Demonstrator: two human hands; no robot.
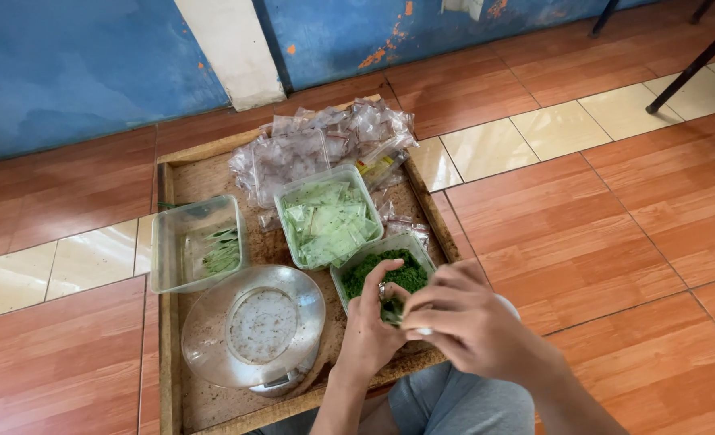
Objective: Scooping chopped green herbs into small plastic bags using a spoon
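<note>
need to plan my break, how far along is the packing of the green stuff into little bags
Done: a tub of filled green packets. In hand: left hand and right hand work a small bag over the tub of green material. Left: that tub looks full, and a pile of empty bags waits.

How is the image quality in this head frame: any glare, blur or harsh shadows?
Head view: soft, even daylight with no hard shadows; mild sheen on the pale floor tiles and the clear bowl; the left hand and right hand look slightly soft; the wooden tray and its contents are sharp.
</note>
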